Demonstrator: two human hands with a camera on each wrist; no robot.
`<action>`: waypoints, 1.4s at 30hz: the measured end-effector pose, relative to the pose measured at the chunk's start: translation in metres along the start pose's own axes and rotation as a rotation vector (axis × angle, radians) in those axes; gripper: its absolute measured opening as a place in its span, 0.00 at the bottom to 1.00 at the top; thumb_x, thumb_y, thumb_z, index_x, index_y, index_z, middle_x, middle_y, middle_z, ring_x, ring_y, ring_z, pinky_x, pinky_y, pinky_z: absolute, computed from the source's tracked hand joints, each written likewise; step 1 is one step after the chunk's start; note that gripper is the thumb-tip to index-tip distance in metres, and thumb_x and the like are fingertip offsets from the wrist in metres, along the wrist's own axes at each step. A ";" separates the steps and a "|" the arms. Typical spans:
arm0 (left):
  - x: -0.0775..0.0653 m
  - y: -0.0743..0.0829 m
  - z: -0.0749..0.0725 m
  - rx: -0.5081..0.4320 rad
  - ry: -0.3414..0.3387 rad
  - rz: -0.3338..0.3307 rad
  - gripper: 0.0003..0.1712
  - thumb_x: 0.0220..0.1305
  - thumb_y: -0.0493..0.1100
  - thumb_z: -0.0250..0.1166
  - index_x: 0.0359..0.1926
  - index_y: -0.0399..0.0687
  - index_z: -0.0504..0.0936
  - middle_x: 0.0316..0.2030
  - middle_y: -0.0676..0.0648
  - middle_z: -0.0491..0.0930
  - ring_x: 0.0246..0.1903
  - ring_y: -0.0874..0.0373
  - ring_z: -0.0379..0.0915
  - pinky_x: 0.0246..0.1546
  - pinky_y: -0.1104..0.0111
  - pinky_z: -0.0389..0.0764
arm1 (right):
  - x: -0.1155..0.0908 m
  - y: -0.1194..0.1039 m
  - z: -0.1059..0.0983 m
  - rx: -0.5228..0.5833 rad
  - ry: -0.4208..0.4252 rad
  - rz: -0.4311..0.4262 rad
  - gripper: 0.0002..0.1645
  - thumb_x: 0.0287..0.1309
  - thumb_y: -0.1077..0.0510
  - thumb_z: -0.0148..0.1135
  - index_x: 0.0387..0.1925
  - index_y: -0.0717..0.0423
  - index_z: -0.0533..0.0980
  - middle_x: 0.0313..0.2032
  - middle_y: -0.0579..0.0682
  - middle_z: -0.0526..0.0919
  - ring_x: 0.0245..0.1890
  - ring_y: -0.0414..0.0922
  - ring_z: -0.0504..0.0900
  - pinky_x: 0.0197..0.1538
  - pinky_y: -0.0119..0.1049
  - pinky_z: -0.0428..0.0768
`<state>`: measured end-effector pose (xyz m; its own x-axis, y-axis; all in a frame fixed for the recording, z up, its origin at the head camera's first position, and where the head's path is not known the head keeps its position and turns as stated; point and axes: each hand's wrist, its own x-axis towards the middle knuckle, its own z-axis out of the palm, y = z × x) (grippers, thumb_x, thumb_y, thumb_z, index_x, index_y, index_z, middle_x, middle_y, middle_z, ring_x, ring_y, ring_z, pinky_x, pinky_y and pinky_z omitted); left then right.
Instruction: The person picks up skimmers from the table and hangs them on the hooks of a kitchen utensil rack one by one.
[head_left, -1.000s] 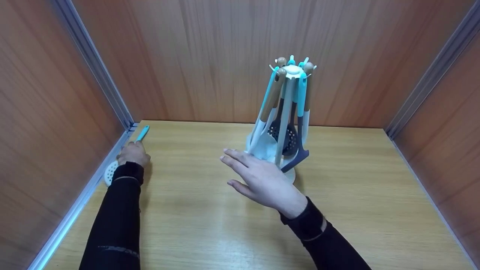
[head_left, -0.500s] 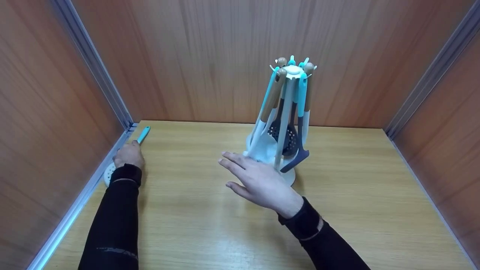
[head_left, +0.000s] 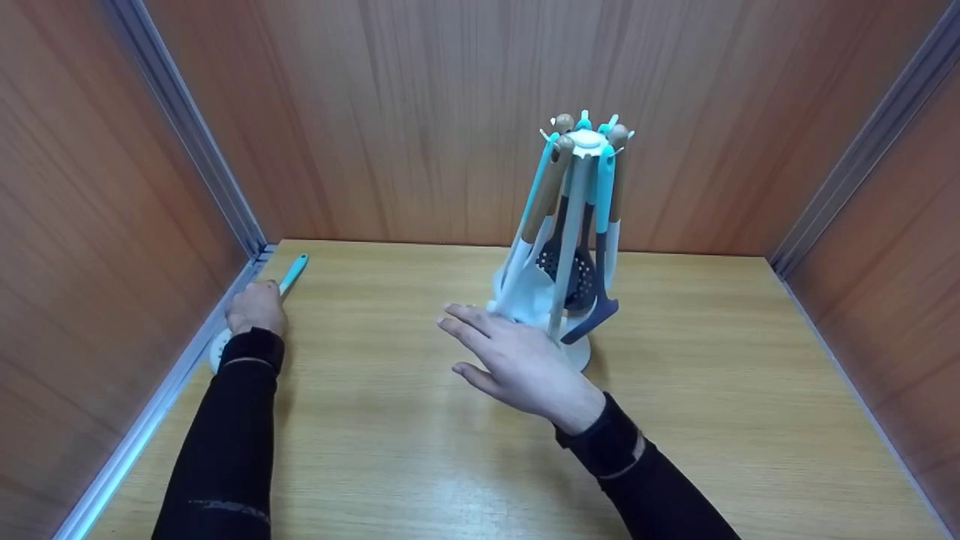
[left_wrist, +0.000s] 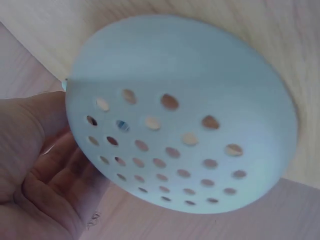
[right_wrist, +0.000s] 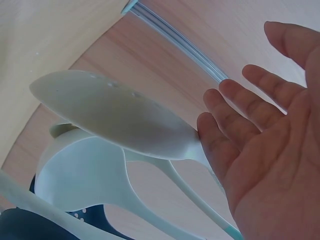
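At the far left, my left hand (head_left: 256, 307) grips a skimmer by its turquoise handle (head_left: 293, 274). Its pale, perforated head (left_wrist: 185, 65) fills much of the left wrist view, with the thumb and fingers behind it. My right hand (head_left: 521, 367), fingers straight and thumb spread, holds nothing. It is in front of the white utensil stand (head_left: 571, 232), overlapping its lower part in the head view. In the right wrist view, the fingertips are right at the edge of a pale utensil head (right_wrist: 115, 115), with a white ladle (right_wrist: 85, 175) below it.
More utensils with turquoise and brown handles hang around the stand, including dark perforated ones and a dark blue turner (head_left: 592, 321). Wood-grain panels (head_left: 450, 112) enclose the tabletop (head_left: 360, 450) at the back and sides. A metal rail (head_left: 142, 439) runs along the left edge.
The left hand has shifted slightly left, and the tip of the skimmer's turquoise handle has moved right. My right hand has drifted slightly left and down, then stayed put.
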<state>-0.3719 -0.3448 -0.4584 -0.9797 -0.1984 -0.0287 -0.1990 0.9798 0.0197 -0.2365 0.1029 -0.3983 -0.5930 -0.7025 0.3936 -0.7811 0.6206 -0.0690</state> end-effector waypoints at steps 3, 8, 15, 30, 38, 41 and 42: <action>-0.001 0.001 0.000 -0.011 0.016 0.019 0.17 0.73 0.28 0.49 0.55 0.26 0.78 0.49 0.21 0.82 0.45 0.26 0.84 0.34 0.41 0.86 | -0.001 0.001 0.000 -0.030 0.017 -0.013 0.36 0.76 0.38 0.57 0.78 0.44 0.65 0.76 0.46 0.73 0.72 0.44 0.78 0.65 0.41 0.85; -0.003 0.005 0.000 -0.009 0.045 0.039 0.15 0.71 0.27 0.52 0.53 0.26 0.79 0.47 0.21 0.83 0.43 0.26 0.85 0.30 0.41 0.85 | -0.003 0.003 0.001 -0.042 0.034 -0.018 0.36 0.76 0.38 0.57 0.78 0.44 0.65 0.75 0.45 0.74 0.72 0.43 0.78 0.67 0.41 0.84; -0.009 0.007 -0.004 0.000 0.034 0.042 0.14 0.70 0.27 0.55 0.53 0.28 0.79 0.47 0.22 0.82 0.43 0.26 0.84 0.30 0.43 0.85 | -0.004 0.005 0.002 0.043 -0.018 0.006 0.37 0.77 0.37 0.55 0.79 0.41 0.63 0.77 0.44 0.71 0.73 0.43 0.77 0.67 0.42 0.83; -0.029 0.017 -0.012 -0.077 0.220 0.121 0.16 0.67 0.24 0.55 0.53 0.30 0.81 0.44 0.21 0.82 0.42 0.22 0.82 0.32 0.37 0.84 | -0.016 0.009 0.002 0.028 -0.040 -0.036 0.37 0.75 0.40 0.59 0.79 0.40 0.63 0.76 0.44 0.73 0.71 0.43 0.78 0.60 0.41 0.88; -0.039 0.029 -0.015 -0.156 0.274 0.137 0.18 0.70 0.25 0.55 0.57 0.34 0.81 0.44 0.25 0.82 0.42 0.21 0.82 0.32 0.34 0.84 | -0.026 0.011 -0.003 0.009 0.008 -0.058 0.37 0.74 0.42 0.62 0.78 0.42 0.64 0.76 0.44 0.73 0.71 0.43 0.78 0.59 0.40 0.88; -0.044 0.035 -0.016 -0.177 0.293 0.144 0.17 0.71 0.27 0.56 0.57 0.35 0.82 0.44 0.26 0.83 0.41 0.22 0.83 0.31 0.35 0.84 | -0.029 0.012 -0.005 0.004 0.001 -0.043 0.38 0.74 0.41 0.62 0.79 0.40 0.63 0.76 0.43 0.73 0.70 0.43 0.79 0.59 0.40 0.88; -0.045 0.037 -0.016 -0.184 0.295 0.146 0.17 0.71 0.27 0.57 0.57 0.35 0.82 0.44 0.26 0.83 0.40 0.23 0.83 0.30 0.36 0.84 | -0.029 0.012 -0.006 0.004 -0.004 -0.039 0.39 0.74 0.41 0.62 0.80 0.40 0.62 0.76 0.43 0.73 0.70 0.43 0.80 0.58 0.40 0.88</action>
<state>-0.3359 -0.2996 -0.4402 -0.9577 -0.0814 0.2760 -0.0310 0.9828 0.1822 -0.2272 0.1329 -0.4051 -0.5624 -0.7277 0.3926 -0.8047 0.5910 -0.0573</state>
